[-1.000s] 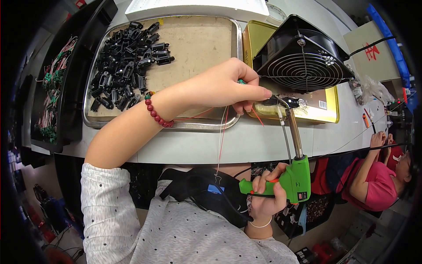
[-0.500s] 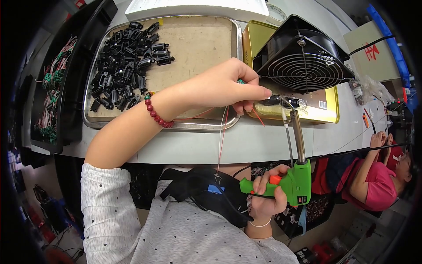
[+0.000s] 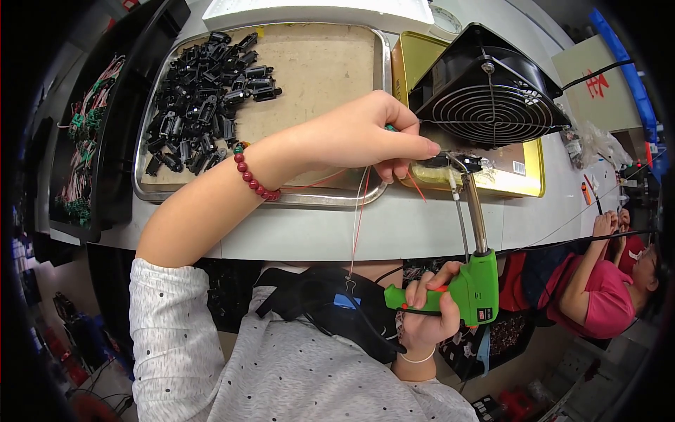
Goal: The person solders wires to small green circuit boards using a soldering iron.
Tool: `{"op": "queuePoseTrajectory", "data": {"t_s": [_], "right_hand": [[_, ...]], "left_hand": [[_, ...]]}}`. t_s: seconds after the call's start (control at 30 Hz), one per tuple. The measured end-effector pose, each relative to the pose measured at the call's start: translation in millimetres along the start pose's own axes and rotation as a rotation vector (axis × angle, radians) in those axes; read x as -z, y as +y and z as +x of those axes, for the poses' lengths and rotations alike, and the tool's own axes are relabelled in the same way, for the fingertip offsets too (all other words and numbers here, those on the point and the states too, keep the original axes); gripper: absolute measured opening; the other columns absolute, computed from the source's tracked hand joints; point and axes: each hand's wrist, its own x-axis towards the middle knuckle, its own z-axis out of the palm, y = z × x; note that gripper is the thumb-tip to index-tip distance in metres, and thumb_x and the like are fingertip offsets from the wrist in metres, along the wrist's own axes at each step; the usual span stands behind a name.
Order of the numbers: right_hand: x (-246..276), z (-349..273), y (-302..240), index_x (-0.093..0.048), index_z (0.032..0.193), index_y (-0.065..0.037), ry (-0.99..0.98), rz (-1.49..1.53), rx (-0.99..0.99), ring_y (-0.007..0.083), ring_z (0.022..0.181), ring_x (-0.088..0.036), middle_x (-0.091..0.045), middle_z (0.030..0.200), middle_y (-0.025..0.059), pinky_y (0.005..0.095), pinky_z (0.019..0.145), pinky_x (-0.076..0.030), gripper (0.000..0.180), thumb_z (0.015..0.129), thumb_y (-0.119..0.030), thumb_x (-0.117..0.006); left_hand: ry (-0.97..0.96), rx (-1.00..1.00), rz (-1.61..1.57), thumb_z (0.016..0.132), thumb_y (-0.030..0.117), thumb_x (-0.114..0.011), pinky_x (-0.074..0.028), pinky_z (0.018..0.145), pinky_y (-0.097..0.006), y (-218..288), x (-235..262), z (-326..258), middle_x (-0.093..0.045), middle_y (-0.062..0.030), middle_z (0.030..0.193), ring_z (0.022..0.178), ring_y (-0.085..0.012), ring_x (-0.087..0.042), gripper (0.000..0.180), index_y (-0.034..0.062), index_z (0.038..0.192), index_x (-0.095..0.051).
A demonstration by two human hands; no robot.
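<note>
My left hand (image 3: pixel 390 141) reaches across the bench, thumb and fingers pinched together. A bit of a small green part (image 3: pixel 391 128) shows between its fingers. Thin red and white wires (image 3: pixel 361 204) hang below that hand. Its thumb tip is beside a black plastic part (image 3: pixel 467 163) on the gold tin. My right hand (image 3: pixel 430 302) grips a green soldering gun (image 3: pixel 478 288) by the handle, a finger over the orange trigger. The gun's metal barrel points up to the black part, with a thin feed tube beside it. Whether the tip touches is too small to tell.
A metal-rimmed tray (image 3: pixel 330 56) bears a heap of black plastic parts (image 3: pixel 200 105). At left stands a black bin (image 3: pixel 123 162) with green boards and wires. A black fan (image 3: pixel 492 91) sits on the gold tin (image 3: pixel 532 169). A person in a red shirt (image 3: pixel 583 302) works at right.
A finger of my right hand now covers most of the orange trigger, which showed plainly before. The left hand and the gun have hardly moved; the whole view shifted slightly.
</note>
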Motion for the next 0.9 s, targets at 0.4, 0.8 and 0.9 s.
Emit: {"op": "queuePoseTrajectory", "data": {"t_s": [0.4,0.8,0.9], "right_hand": [[4.3,3.1,2.9,-0.041,0.115,-0.001,-0.027,0.074,0.056,0.0117,0.052,-0.041,-0.050,0.097,0.0059,0.0246,0.046,-0.036,0.042,0.077,-0.016,-0.050],[8.5,2.8,4.4,-0.040,0.116,-0.001,-0.065,0.097,0.042,0.0124,0.054,-0.043,-0.051,0.102,0.0063,0.0254,0.047,-0.037,0.043,0.077,-0.016,-0.051],[8.9,1.8,4.3,-0.040,0.116,-0.001,-0.064,0.102,0.036,0.0125,0.054,-0.043,-0.051,0.101,0.0066,0.0255,0.047,-0.037,0.043,0.077,-0.016,-0.051]], "left_hand": [[-0.017,0.010,0.018,0.081,0.024,-0.063,-0.042,0.050,-0.019,0.3,1.8,2.9,-0.054,-0.0031,0.056,0.051,-0.0061,-0.051,0.031,0.0023,0.060,-0.053],[-0.041,0.014,0.029,0.081,0.024,-0.062,-0.044,0.051,-0.018,2.2,3.2,1.4,-0.055,-0.0028,0.057,0.052,-0.0056,-0.053,0.031,0.0023,0.060,-0.053],[-0.041,0.018,0.029,0.081,0.024,-0.062,-0.044,0.050,-0.018,2.2,2.9,2.1,-0.055,-0.0028,0.057,0.052,-0.0056,-0.053,0.031,0.0022,0.060,-0.054]]}}
